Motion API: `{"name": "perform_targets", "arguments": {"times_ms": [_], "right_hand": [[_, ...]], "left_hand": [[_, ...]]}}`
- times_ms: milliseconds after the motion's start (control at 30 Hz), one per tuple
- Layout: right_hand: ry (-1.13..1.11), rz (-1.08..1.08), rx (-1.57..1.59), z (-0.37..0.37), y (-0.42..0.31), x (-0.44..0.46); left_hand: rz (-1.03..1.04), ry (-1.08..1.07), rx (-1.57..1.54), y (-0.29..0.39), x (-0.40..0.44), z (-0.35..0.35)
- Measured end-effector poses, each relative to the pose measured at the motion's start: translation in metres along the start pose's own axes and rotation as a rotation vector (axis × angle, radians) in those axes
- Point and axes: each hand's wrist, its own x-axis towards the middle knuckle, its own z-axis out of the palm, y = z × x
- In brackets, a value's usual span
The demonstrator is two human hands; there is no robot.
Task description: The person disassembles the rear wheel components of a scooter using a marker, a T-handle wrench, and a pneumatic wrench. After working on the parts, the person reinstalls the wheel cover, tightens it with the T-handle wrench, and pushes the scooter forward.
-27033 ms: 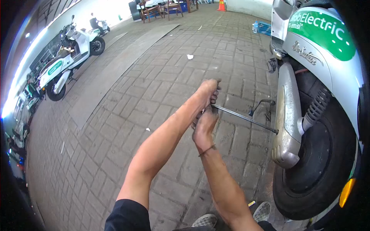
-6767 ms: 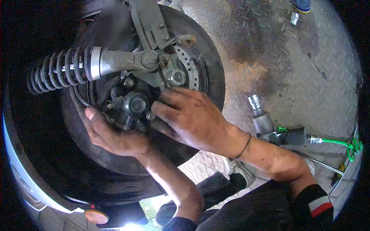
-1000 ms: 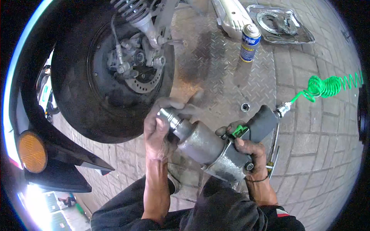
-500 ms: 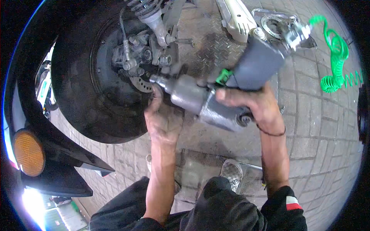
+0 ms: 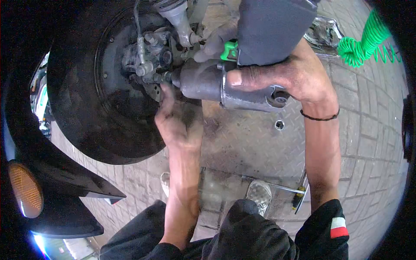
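Observation:
My right hand [image 5: 299, 78] is closed on a grey impact wrench [image 5: 201, 82]. Its thumb lies along the body, and its fingers show by the green trigger [image 5: 229, 50]. The nose and socket point left at a bolt on the brake caliper [image 5: 147, 56]. My left hand [image 5: 180, 119], palm up, is at the wrench's nose. Its thumb reaches up beside the socket, while the other fingers are in shadow and partly hidden beneath the tool. Behind the caliper sits the black wheel [image 5: 80, 99], with part of a drilled brake disc [image 5: 152, 92] showing.
A shock absorber [image 5: 177, 19] hangs above the caliper. A loose socket [image 5: 279, 125] lies on the metal plate, with a long-handled tool [image 5: 284, 187] near my shoe. Metal parts fill a tray [image 5: 323, 32] near the green coiled air hose [image 5: 368, 37]. Black bodywork with an orange reflector [image 5: 26, 189] is lower left.
The impact wrench has moved up and left, and its nose now meets the caliper bolt. My left hand has followed slightly. The loose socket on the plate has come into view.

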Motion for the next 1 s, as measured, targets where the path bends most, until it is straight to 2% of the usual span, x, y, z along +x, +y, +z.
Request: {"name": "perform_targets", "arguments": {"times_ms": [33,67,167,233,300,333,367,567,667,733,867,933,1000], "right_hand": [[0.141,-0.077,0.027,0.008,-0.005,-0.001],[0.142,-0.077,0.025,0.005,-0.008,0.0],[-0.1,-0.047,0.28,-0.002,-0.012,0.004],[0.133,0.024,-0.139,0.0,-0.014,-0.002],[0.192,0.081,-0.15,0.0,-0.013,-0.004],[0.251,0.139,-0.162,-0.001,-0.013,-0.005],[0.25,0.137,-0.169,-0.002,-0.01,-0.007],[0.152,0.068,0.087,0.004,-0.007,-0.002],[0.137,0.036,0.156,0.0,-0.007,-0.003],[0.16,-0.041,-0.154,-0.004,-0.004,-0.002],[0.114,-0.076,-0.06,-0.002,-0.011,-0.001],[0.11,-0.119,-0.22,-0.003,-0.011,-0.002],[0.109,-0.059,-0.273,-0.011,-0.022,-0.012]], "left_hand": [[-0.019,-0.086,-0.032,0.001,-0.004,-0.003],[-0.04,-0.173,-0.064,0.001,-0.006,-0.004],[-0.032,-0.057,-0.073,-0.001,-0.003,0.004],[-0.056,-0.084,-0.13,-0.002,-0.014,0.007],[-0.076,-0.105,-0.187,-0.004,-0.018,0.008],[-0.031,-0.073,-0.107,-0.007,-0.016,0.008],[0.014,-0.043,-0.029,-0.01,-0.015,0.009],[-0.025,-0.105,-0.087,-0.007,-0.009,0.006],[-0.038,-0.08,0.0,-0.02,-0.017,0.028],[-0.037,-0.052,0.095,-0.028,-0.026,0.046],[0.005,-0.029,0.094,-0.034,-0.018,0.052],[0.039,0.038,0.145,-0.035,-0.018,0.056],[0.009,0.085,0.114,-0.034,-0.014,0.053]]}}
